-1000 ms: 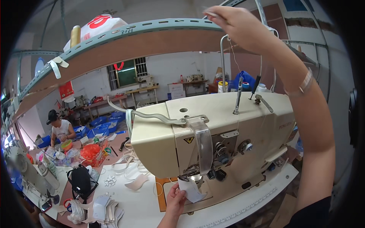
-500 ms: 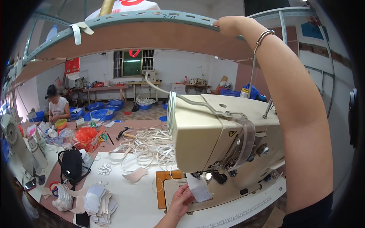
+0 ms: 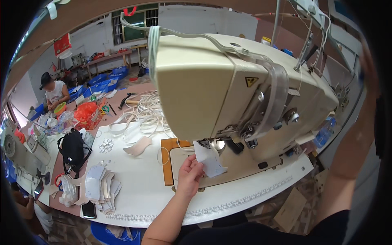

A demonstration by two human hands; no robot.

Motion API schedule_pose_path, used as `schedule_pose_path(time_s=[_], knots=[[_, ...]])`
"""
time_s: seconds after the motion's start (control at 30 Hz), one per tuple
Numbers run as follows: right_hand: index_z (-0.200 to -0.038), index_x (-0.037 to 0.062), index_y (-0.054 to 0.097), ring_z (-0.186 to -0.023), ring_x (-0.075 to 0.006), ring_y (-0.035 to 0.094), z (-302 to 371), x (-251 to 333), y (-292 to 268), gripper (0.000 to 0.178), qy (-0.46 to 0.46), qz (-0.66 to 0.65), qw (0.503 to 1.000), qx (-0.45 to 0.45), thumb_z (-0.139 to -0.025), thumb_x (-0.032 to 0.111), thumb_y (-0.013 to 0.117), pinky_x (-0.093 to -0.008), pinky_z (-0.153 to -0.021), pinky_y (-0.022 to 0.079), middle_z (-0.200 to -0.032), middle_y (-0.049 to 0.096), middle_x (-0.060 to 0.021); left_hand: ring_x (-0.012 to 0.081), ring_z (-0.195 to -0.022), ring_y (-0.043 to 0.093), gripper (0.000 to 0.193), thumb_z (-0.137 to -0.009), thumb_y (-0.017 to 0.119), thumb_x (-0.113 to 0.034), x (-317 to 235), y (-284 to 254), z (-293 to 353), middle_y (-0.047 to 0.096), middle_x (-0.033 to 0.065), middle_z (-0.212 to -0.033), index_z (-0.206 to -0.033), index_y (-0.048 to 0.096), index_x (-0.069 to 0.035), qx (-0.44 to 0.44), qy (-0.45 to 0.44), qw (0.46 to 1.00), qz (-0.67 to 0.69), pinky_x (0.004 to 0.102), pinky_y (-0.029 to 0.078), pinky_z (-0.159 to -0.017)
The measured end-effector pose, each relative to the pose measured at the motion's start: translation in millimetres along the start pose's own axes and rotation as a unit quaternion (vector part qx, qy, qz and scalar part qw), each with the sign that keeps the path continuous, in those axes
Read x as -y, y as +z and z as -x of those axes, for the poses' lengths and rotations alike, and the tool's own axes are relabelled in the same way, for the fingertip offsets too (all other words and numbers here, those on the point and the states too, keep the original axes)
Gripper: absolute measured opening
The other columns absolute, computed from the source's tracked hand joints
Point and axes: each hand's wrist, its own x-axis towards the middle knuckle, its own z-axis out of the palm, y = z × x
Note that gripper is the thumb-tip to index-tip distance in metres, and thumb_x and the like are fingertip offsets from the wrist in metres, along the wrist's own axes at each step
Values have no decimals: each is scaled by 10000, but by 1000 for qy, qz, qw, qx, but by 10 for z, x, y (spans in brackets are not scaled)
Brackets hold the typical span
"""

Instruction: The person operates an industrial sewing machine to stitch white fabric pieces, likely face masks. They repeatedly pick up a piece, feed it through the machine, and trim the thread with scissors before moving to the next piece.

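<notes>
An industrial sewing machine (image 3: 196,90) with a cream head stands on the white table. Under its needle area lies a pale white piece (image 3: 210,162), flat, paper-like or cloth; I cannot tell which. My left hand (image 3: 190,175) pinches the left edge of that piece between thumb and fingers. My right hand (image 3: 366,65) is raised at the far right rim, away from the machine, smeared by motion, and its fingers cannot be made out. Left of the machine, a beige cut piece (image 3: 138,146) rests on the table near a tangle of white strips (image 3: 147,108).
A stack of cut pieces (image 3: 97,183), a phone (image 3: 88,210) and a black bag (image 3: 74,150) occupy the table's left. A ruler strip (image 3: 241,202) follows the front edge. Another person (image 3: 56,93) sits at the far left. A shelf (image 3: 94,16) hangs overhead.
My right hand has left the overhead shelf rail and swung down to the right rim. The view has tilted down and come closer to the machine. My left hand still pinches the white piece.
</notes>
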Motion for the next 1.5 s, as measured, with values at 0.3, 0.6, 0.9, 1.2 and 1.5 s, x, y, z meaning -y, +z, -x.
schedule_pose_path(time_s=[0.3, 0.6, 0.9, 1.2, 1.5], knots=[[-842, -10, 598, -629, -105, 529, 2515, -1228, 1578, 134, 405, -2, 914, 0, -771, 99, 630, -226, -590, 429, -731, 596, -51, 25, -676, 517, 348, -789, 635, -118, 17, 261, -26, 584, -16, -789, -1083, 470, -33, -108, 32, 992, -58, 149, 348, -517], [-775, 7, 590, -579, -117, 468, 2593, -1410, 1720, 182, 415, -56, 904, 83, -740, 165, 671, -249, -550, 389, -643, 531, -39, 45, -673, 527, 340, -796, 624, -91, -57, 212, -12, 555, -39, -735, -1088, 465, -17, -100, 29, 990, -96, 197, 446, -627], [-802, 6, 620, -584, -83, 460, 2497, -1419, 1778, 218, 475, -71, 875, 68, -764, 219, 646, -230, -551, 381, -629, 547, -21, 47, -616, 512, 311, -789, 634, -98, -155, 188, -160, 535, -40, -682, -1047, 491, 1, -112, 25, 985, -131, 199, 446, -599], [-824, 13, 617, -545, -60, 460, 2519, -1403, 1792, 197, 542, -172, 822, 6, -769, 200, 648, -211, -519, 375, -615, 555, 3, 112, -755, 573, 222, -812, 598, -125, -16, 170, 42, 596, 39, -891, -994, 504, -40, -128, -44, 986, -99, 261, 469, -666], [-742, 35, 562, -478, -27, 396, 2564, -1406, 1818, 188, 570, -297, 764, -56, -768, 192, 662, -169, -430, 297, -583, 496, 29, 141, -692, 591, 123, -814, 585, -66, 165, 229, 176, 604, 79, -872, -901, 500, -47, -97, 4, 993, -65, 253, 491, -625]])
